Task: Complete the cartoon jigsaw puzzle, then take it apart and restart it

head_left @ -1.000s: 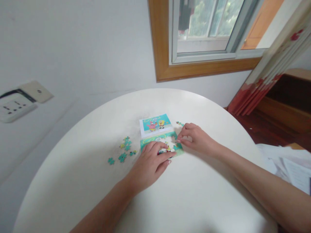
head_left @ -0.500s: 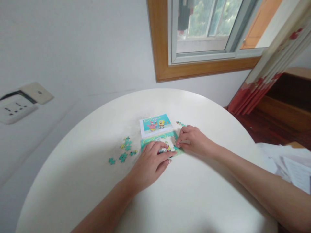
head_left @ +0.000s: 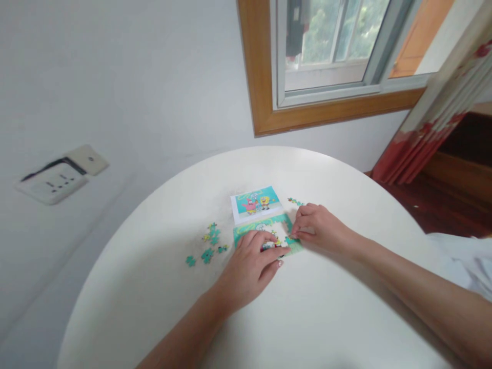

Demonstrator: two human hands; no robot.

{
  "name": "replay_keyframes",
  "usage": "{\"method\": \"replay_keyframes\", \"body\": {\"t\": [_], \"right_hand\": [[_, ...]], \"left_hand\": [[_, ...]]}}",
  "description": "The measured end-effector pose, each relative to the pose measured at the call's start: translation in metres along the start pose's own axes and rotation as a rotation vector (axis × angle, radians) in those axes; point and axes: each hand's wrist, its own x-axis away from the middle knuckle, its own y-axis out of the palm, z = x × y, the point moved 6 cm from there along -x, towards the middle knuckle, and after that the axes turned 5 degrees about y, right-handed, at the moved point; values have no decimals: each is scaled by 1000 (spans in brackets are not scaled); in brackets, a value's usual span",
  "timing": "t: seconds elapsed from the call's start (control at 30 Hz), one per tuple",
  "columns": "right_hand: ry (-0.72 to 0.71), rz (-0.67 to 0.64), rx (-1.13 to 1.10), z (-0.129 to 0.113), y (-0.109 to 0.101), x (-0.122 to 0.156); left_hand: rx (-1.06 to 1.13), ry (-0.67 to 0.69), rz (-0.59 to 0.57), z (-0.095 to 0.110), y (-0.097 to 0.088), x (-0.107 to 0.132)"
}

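A partly filled jigsaw puzzle (head_left: 249, 227) with a teal border lies flat on the table, white gaps showing in its middle. My left hand (head_left: 251, 264) rests over its lower left part with fingers spread, covering some of it. At the puzzle's right side, my right hand (head_left: 317, 225) pinches a small teal puzzle piece (head_left: 291, 240) at the edge of a gap; the fingertips partly hide it. Just behind the puzzle lies a picture card (head_left: 255, 204) with pink and yellow cartoon figures on teal.
Several loose teal pieces (head_left: 207, 255) are scattered left of the puzzle, and a few more (head_left: 294, 201) lie behind my right hand. The round white table (head_left: 154, 302) meets a wall with a socket (head_left: 57, 180). White papers (head_left: 461, 261) are at the right.
The view has shifted slightly, so everything sits a little further right and lower. My hands keep nearly the same places on the puzzle, the right still pinching at its right side.
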Motion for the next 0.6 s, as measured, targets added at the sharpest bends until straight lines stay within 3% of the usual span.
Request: {"method": "replay_keyframes", "body": {"t": [0.13, 0.27, 0.4, 0.5, 0.6], "right_hand": [[21, 48, -98, 10, -4, -4], [219, 246, -213, 42, -22, -6], [358, 356, -196, 71, -29, -6], [382, 339, -160, 82, -25, -6], [356, 290, -95, 86, -18, -7]], "left_hand": [[-12, -1, -11, 2, 1, 0], [-78, -25, 79, -6, -20, 2], [-184, -149, 251, -40, -60, 13], [-277, -247, 279, -70, -79, 26], [-313, -347, 258, -96, -86, 41]]}}
